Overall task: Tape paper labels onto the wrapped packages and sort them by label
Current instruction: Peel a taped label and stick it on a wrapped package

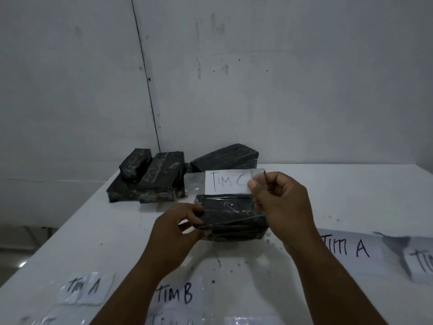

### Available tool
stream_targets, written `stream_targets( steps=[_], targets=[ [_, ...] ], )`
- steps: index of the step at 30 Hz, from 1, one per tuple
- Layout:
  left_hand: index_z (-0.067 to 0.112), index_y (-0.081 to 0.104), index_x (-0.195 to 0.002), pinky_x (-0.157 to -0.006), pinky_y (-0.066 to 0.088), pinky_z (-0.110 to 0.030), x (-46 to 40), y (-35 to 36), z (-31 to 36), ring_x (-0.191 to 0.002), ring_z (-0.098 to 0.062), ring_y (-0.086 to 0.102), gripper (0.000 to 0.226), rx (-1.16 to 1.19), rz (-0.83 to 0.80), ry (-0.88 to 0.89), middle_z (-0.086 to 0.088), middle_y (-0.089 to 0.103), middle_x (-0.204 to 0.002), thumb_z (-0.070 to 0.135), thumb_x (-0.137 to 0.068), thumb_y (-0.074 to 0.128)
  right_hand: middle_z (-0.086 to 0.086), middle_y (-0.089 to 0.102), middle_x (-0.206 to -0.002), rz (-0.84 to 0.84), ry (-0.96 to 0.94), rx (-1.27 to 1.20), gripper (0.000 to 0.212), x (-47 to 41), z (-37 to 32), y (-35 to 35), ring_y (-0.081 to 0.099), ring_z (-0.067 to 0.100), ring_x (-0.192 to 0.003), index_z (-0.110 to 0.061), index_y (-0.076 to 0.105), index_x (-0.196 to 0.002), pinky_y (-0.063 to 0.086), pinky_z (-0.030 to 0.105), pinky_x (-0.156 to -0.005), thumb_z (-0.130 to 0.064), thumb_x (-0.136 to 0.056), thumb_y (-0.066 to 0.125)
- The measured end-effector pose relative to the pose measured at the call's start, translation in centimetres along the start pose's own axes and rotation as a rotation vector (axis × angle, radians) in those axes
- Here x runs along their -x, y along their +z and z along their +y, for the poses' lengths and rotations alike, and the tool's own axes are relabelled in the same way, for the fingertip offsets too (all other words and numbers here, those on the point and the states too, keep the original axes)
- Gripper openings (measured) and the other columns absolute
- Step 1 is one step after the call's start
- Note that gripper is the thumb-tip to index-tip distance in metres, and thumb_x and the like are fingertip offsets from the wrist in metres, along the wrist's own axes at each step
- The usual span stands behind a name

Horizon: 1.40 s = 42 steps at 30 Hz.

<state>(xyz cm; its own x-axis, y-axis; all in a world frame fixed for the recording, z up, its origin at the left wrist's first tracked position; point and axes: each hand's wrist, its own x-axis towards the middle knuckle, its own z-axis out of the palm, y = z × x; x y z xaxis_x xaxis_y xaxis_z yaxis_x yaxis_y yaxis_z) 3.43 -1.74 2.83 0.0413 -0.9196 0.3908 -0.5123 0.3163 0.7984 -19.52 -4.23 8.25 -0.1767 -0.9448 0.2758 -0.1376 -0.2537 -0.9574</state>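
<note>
The left hand (180, 225) grips the near-left end of a black wrapped package (234, 218) lying on the white table (93, 231), while the right hand (281, 200) pinches the right edge of a paper label (226, 181) reading "TIM C", held upright just behind the package. More wrapped packages (150, 174) are piled at the table's far edge against the wall. Loose labels "TIM A" (83, 288), "TIM B" (175, 294) and a second "TIM A" (346, 247) lie flat along the near side.

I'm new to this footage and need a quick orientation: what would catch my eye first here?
At centre, the right hand holds up a paper label reading TIM C, pinched at its right edge, above a dark wrapped package that the left hand grips on the white table. Behind, near the wall, sits a pile of similar packages. More labels lie near the front edge, among them TIM B.
</note>
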Motion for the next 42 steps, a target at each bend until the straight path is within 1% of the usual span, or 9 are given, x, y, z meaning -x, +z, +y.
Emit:
stream_targets(
  steps=[11, 16, 21, 24, 29, 32, 36, 40, 42],
  targets=[
    [0.018, 0.064, -0.076, -0.089, 0.059, -0.023, 0.5, 1.5, -2.2, -0.107, -0.001, 0.066, 0.034, 0.006, -0.069, -0.062, 0.012, 0.071, -0.112, 0.003, -0.067, 0.092, -0.006, 0.077, -0.082, 0.003, 0.141, 0.037, 0.005, 0.8, 5.0, 0.7, 0.072, 0.015, -0.078, -0.027, 0.074, -0.093, 0.062, 0.035, -0.075, -0.031, -0.092, 0.076],
    [0.041, 0.049, -0.100, -0.083, 0.043, -0.008, 0.5, 0.6, -2.0, -0.112, 0.013, 0.055, 0.051, -0.044, -0.227, -0.115, 0.028, 0.064, -0.113, 0.049, -0.063, 0.083, -0.007, 0.076, -0.077, 0.003, 0.178, 0.012, 0.004, 0.9, 5.8, 0.6, 0.070, 0.007, -0.069, -0.027, 0.074, -0.094, 0.063, 0.034, -0.072, -0.030, -0.093, 0.075],
    [0.046, 0.043, -0.125, -0.081, 0.039, -0.018, -0.6, 0.7, -0.8, -0.111, 0.004, 0.057, 0.057, 0.069, -0.064, -0.247, 0.017, 0.065, -0.114, 0.065, -0.079, 0.072, -0.004, 0.076, -0.081, -0.020, 0.184, -0.012, 0.005, 1.1, 5.8, 0.8, 0.068, 0.012, -0.075, -0.025, 0.074, -0.096, 0.060, 0.033, -0.074, -0.029, -0.094, 0.074],
    [0.042, 0.049, -0.132, -0.083, 0.046, -0.023, -1.4, 1.0, -0.5, -0.098, -0.001, 0.067, 0.046, 0.111, 0.026, -0.269, 0.010, 0.075, -0.098, 0.045, -0.091, 0.071, -0.004, 0.076, -0.083, -0.027, 0.178, -0.019, 0.005, 1.2, 5.7, 0.8, 0.068, 0.013, -0.077, -0.026, 0.074, -0.097, 0.058, 0.032, -0.075, -0.030, -0.093, 0.074],
    [0.037, 0.067, -0.109, -0.071, 0.048, -0.012, -1.7, 1.2, -0.4, -0.083, 0.002, 0.071, 0.025, 0.175, 0.134, -0.279, 0.009, 0.077, -0.087, 0.024, -0.091, 0.077, -0.004, 0.075, -0.075, -0.015, 0.161, -0.012, 0.007, 1.2, 5.4, 0.6, 0.066, 0.007, -0.066, -0.026, 0.074, -0.096, 0.055, 0.029, -0.069, -0.033, -0.095, 0.072],
    [0.037, 0.072, -0.095, -0.063, 0.049, -0.005, -1.5, 1.3, -0.3, -0.081, 0.003, 0.072, 0.015, 0.199, 0.150, -0.286, 0.015, 0.078, -0.084, 0.026, -0.088, 0.079, -0.006, 0.075, -0.083, 0.011, 0.142, 0.042, 0.011, 1.0, 5.1, 0.4, 0.068, 0.012, -0.080, -0.028, 0.073, -0.098, 0.057, 0.031, -0.075, -0.037, -0.095, 0.070],
    [0.032, 0.078, -0.079, -0.073, 0.051, -0.022, -1.5, 1.6, -0.1, -0.074, -0.002, 0.074, 0.011, 0.224, 0.171, -0.305, 0.011, 0.079, -0.079, 0.024, -0.086, 0.081, -0.014, 0.072, -0.092, 0.058, 0.101, 0.157, 0.014, 0.7, 4.7, 0.5, 0.066, 0.006, -0.089, -0.029, 0.071, -0.096, 0.052, 0.024, -0.074, -0.043, -0.097, 0.067],
    [0.034, 0.078, -0.074, -0.071, 0.050, -0.024, -1.6, 2.1, 0.0, -0.071, -0.002, 0.072, 0.017, 0.184, 0.223, -0.311, 0.014, 0.077, -0.075, 0.027, -0.088, 0.077, -0.024, 0.063, -0.089, 0.111, 0.078, 0.334, 0.017, 0.4, 4.6, 0.7, 0.056, -0.008, -0.081, -0.029, 0.067, -0.092, 0.032, 0.005, -0.062, -0.046, -0.096, 0.066],
    [0.029, 0.077, -0.071, -0.069, 0.049, -0.026, -1.8, 2.3, -0.1, -0.073, 0.001, 0.069, 0.019, 0.108, 0.226, -0.301, 0.019, 0.075, -0.076, 0.032, -0.089, 0.076, -0.020, 0.065, -0.083, 0.110, 0.079, 0.402, 0.020, 0.1, 4.8, 0.6, 0.057, -0.006, -0.074, -0.028, 0.067, -0.088, 0.031, 0.007, -0.057, -0.045, -0.097, 0.066]
  ],
)
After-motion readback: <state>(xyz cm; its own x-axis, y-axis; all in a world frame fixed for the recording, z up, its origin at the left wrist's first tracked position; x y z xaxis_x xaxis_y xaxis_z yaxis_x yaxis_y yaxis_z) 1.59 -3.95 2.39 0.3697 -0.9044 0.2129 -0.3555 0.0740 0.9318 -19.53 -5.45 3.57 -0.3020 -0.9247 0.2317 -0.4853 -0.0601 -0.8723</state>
